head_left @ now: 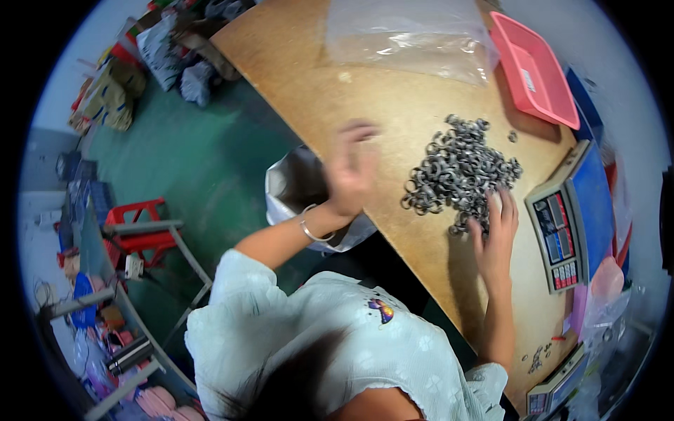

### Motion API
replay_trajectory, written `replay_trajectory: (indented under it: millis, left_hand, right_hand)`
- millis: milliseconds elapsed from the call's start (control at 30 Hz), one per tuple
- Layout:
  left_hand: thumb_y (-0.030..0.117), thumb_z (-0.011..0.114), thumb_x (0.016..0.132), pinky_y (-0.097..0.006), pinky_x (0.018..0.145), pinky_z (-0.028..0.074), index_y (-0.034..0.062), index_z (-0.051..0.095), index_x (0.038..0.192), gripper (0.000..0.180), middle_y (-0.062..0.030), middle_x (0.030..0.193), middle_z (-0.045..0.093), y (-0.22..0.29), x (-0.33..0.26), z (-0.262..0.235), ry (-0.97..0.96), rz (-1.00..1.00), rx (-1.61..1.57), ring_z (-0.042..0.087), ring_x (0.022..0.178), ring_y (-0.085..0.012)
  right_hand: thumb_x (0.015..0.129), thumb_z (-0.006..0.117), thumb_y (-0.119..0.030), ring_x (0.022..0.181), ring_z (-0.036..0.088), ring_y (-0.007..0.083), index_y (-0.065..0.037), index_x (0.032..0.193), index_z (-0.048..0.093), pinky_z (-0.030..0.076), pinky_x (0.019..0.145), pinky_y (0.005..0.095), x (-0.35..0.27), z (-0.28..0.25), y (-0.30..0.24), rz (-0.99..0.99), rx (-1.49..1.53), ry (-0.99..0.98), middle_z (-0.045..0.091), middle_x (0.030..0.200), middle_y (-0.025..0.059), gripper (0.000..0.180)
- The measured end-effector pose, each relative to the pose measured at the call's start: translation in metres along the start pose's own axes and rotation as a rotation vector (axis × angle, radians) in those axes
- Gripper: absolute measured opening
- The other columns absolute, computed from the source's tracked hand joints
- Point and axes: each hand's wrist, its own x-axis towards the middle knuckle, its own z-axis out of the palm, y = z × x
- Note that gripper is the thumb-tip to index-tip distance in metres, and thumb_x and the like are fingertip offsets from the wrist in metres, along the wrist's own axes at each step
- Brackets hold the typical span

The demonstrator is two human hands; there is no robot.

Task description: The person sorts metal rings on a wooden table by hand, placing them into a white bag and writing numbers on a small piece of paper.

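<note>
A loose pile of small grey metal rings [460,165] lies on the wooden table [393,217]. At the pile's near right edge is my right hand [500,231], its thumb apart from its fingers and the fingertips touching the rings. Motion smears my left hand [351,172], which is raised at the table's left edge, apart from the pile; whether anything is in its fingers cannot be made out. Below that hand, beside the table, a white bag [281,186] with a dark inside gapes open. One or two rings [512,137] sit apart to the pile's right.
Clear plastic bags [414,42] and a pink tray [523,70] lie at the table's far end. A digital scale [558,235] stands to the right, another [558,382] nearer. Small metal pieces [537,358] lie near that one. On the left are a red stool [140,235] and metal frame.
</note>
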Motion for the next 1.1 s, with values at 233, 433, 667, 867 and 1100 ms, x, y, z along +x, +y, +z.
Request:
replay_trajectory:
  millis: [233,433,667,867,1100]
  left_hand:
    - [0.016,0.067,0.072,-0.051,0.095,0.031,0.0025,0.037,0.127,0.065,-0.0178,0.122,0.042,-0.090,-0.056,-0.146,-0.103,-0.292,1.331,0.036,0.117,-0.0334]
    - [0.022,0.070,0.070,-0.048,0.092,0.039,0.0058,0.029,0.133,0.077,-0.0181,0.124,0.045,-0.174,-0.004,-0.163,-0.452,-0.644,1.405,0.044,0.114,-0.0340]
    - [0.016,0.059,0.071,-0.038,0.066,0.052,0.0044,0.064,0.077,0.013,-0.0167,0.082,0.064,-0.205,-0.009,-0.178,-0.581,-0.358,1.361,0.063,0.077,-0.0324]
    - [0.011,0.055,0.069,-0.043,0.064,0.051,0.0023,0.063,0.065,0.012,-0.0206,0.075,0.062,-0.143,-0.073,-0.206,-0.545,-0.361,1.330,0.061,0.069,-0.0356]
    - [0.008,0.053,0.068,-0.046,0.061,0.046,-0.0033,0.060,0.065,0.013,-0.0261,0.066,0.055,-0.106,-0.140,-0.269,-0.140,-0.549,1.138,0.056,0.066,-0.0425]
  right_hand:
    - [0.080,0.061,-0.014,0.088,0.058,0.0305,0.003,0.116,0.049,0.047,0.077,0.0332,-0.057,0.044,-0.108,0.262,0.853,-0.830,0.054,0.106,0.0231,0.041]
    - [0.076,0.067,-0.029,0.130,0.024,0.0300,0.004,0.134,0.023,0.018,0.106,0.0349,-0.076,0.229,-0.085,0.790,0.729,-0.293,0.026,0.139,0.0233,0.080]
    - [0.074,0.067,-0.024,0.130,0.024,0.0305,0.006,0.134,0.023,0.018,0.106,0.0342,-0.070,0.317,0.002,0.740,0.560,-0.323,0.026,0.139,0.0235,0.081]
    - [0.075,0.065,-0.019,0.127,0.031,0.0310,0.007,0.131,0.027,0.025,0.103,0.0350,-0.083,0.316,-0.019,0.809,0.463,-0.370,0.031,0.137,0.0242,0.072]
    - [0.078,0.056,-0.009,0.075,0.056,0.0417,0.006,0.087,0.049,0.043,0.065,0.0449,-0.110,0.256,-0.090,0.495,0.440,-0.421,0.056,0.078,0.0275,0.018]
